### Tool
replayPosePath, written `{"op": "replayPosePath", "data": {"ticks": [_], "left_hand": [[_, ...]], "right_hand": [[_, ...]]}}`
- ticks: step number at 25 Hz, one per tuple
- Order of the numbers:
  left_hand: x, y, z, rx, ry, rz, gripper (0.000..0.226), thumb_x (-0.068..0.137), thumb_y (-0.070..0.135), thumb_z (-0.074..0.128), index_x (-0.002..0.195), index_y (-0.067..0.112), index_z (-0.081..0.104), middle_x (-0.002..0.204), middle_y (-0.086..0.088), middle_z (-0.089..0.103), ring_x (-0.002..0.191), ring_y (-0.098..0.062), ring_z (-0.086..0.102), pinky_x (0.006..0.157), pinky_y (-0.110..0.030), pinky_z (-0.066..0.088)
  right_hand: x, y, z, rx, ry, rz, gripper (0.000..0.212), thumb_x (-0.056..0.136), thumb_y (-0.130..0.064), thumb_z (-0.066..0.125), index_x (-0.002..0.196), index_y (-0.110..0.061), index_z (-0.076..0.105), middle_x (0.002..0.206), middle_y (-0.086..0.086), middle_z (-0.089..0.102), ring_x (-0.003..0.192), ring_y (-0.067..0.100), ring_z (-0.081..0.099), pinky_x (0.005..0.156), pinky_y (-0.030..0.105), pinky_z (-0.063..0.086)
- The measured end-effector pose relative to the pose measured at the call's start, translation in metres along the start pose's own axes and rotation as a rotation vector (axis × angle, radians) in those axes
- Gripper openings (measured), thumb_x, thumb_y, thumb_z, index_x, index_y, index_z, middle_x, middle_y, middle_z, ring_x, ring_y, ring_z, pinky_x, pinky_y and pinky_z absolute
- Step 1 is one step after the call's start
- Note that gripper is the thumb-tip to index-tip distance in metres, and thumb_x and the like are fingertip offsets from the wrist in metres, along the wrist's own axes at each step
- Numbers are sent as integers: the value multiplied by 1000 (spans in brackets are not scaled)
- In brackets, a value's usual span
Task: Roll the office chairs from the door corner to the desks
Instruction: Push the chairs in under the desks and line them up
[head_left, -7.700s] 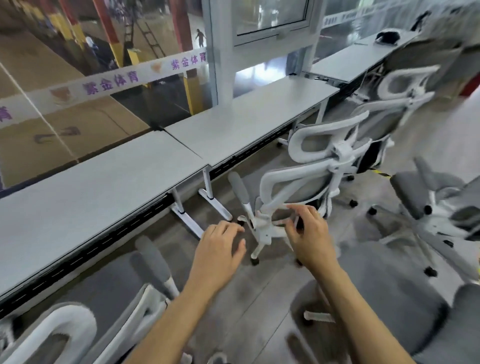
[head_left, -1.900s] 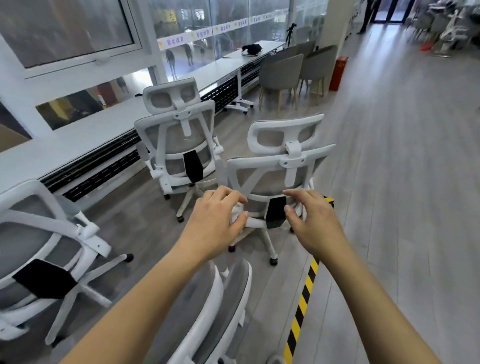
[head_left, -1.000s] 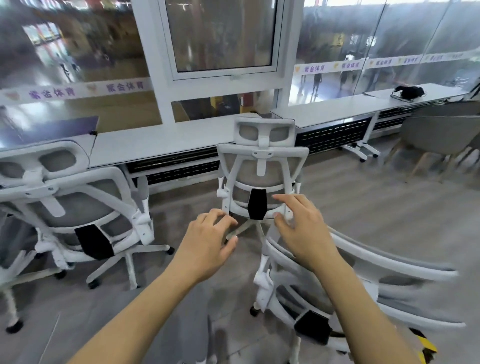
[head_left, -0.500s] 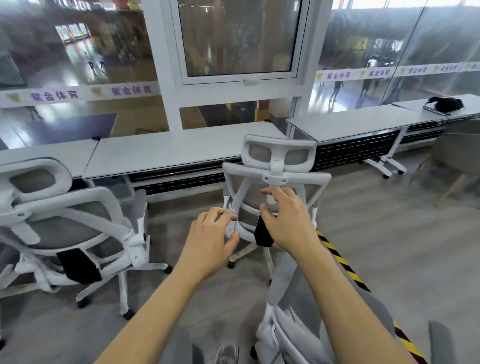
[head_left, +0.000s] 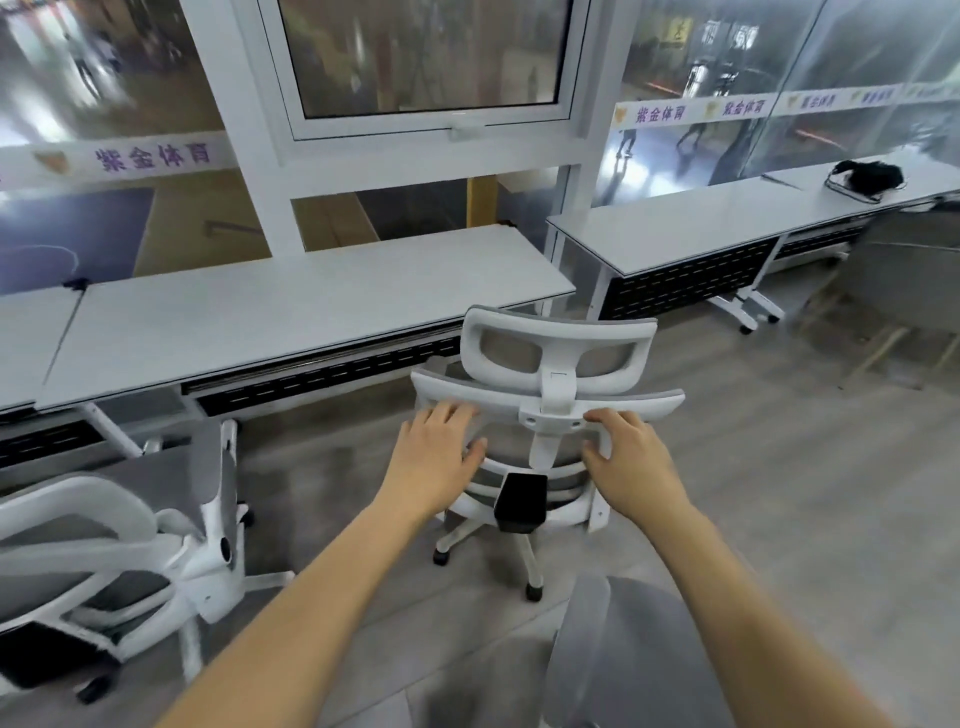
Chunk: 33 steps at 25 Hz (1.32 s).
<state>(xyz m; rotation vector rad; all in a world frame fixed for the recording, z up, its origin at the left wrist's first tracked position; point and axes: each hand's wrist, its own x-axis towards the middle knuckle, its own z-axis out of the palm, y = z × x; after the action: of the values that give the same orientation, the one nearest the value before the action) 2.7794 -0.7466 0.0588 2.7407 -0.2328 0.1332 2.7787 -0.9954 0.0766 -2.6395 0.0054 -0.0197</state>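
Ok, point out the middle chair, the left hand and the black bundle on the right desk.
chair (head_left: 549, 415), head view, centre bracket of its back.
left hand (head_left: 434, 460), head view, back of the hand.
black bundle (head_left: 866, 176), head view, its middle.

This is an open-plan office set along a glass wall (head_left: 156, 93). Just beyond the left grip (head_left: 436, 457) and right grip (head_left: 631, 462) runs a row of long white benches (head_left: 291, 306) with black perforated panels (head_left: 322, 374) beneath. Both grips hold a white-framed mesh office chair (head_left: 558, 338) on castors. A second chair (head_left: 78, 496) stands to the left of the left grip. Past the benches, through the glass, lies a sports-hall floor behind a purple-lettered banner (head_left: 150, 156).
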Motion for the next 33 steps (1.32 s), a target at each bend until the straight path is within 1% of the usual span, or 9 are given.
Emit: {"op": "replayPosePath", "data": {"ticks": [4, 7, 10, 12, 15, 19, 23, 27, 33], "left_hand": [[57, -15, 37, 29, -25, -34, 53, 99, 41, 43, 149, 26, 33, 158, -1, 31, 145, -26, 29, 111, -45, 31], [88, -30, 62, 108, -73, -56, 55, 99, 46, 39, 150, 27, 29, 161, -4, 24, 148, -29, 21, 117, -46, 23], [104, -48, 78, 155, -54, -68, 56, 96, 56, 39, 144, 29, 35, 154, -4, 34, 145, -31, 24, 119, -47, 19], [109, -51, 81, 152, -14, -66, 55, 91, 62, 44, 134, 27, 45, 141, -7, 44, 141, -34, 31, 118, -51, 20], [111, -45, 83, 80, 50, -100, 49, 88, 62, 54, 117, 22, 54, 119, -10, 49, 119, -36, 45, 111, -51, 30], [94, -41, 94, 3, 131, -123, 43, 89, 61, 53, 114, 26, 53, 108, -6, 44, 101, -30, 44, 94, -45, 44], [71, -30, 106, 6, 217, -195, 35, 89, 56, 57, 111, 29, 55, 105, -3, 42, 98, -25, 42, 89, -40, 46], [56, -39, 103, -34, 263, -289, 32, 90, 53, 61, 113, 31, 56, 107, -1, 41, 103, -22, 38, 91, -38, 46], [56, -76, 80, -69, 287, -345, 34, 90, 54, 61, 115, 31, 56, 108, 2, 37, 102, -16, 28, 91, -34, 45]], "right_hand": [[51, 41, 18, -38, 12, 44, 55, 95, -27, 55, 148, -24, 40, 150, 7, 42, 131, 33, 43, 105, 47, 41], [85, 69, 28, -151, -8, 93, 67, 98, -38, 51, 157, -25, 22, 164, 8, 22, 149, 32, 23, 118, 48, 25], [104, 93, 46, -210, -73, 105, 68, 101, -51, 37, 160, -28, 14, 168, 6, 11, 155, 24, 4, 124, 46, 7], [107, 104, 58, -194, -68, 50, 72, 98, -60, 31, 160, -26, 14, 167, 10, 11, 155, 26, 2, 125, 44, 4], [106, 112, 70, -108, -26, 5, 75, 94, -58, 34, 159, -23, 19, 166, 16, 13, 154, 29, 1, 125, 43, 7], [113, 122, 73, -52, 21, -27, 65, 99, -40, 49, 157, -20, 28, 165, 19, 16, 154, 32, 3, 125, 48, 10], [128, 125, 73, -26, 3, -58, 58, 101, -34, 51, 155, -19, 34, 166, 15, 16, 155, 29, 4, 125, 46, 12], [142, 107, 83, 32, -18, -105, 54, 101, -37, 48, 151, -19, 38, 166, 13, 17, 155, 25, 4, 124, 49, 17], [161, 72, 107, 32, 24, -189, 51, 98, -42, 55, 144, -23, 46, 160, 13, 30, 151, 30, 18, 119, 53, 28]]}}
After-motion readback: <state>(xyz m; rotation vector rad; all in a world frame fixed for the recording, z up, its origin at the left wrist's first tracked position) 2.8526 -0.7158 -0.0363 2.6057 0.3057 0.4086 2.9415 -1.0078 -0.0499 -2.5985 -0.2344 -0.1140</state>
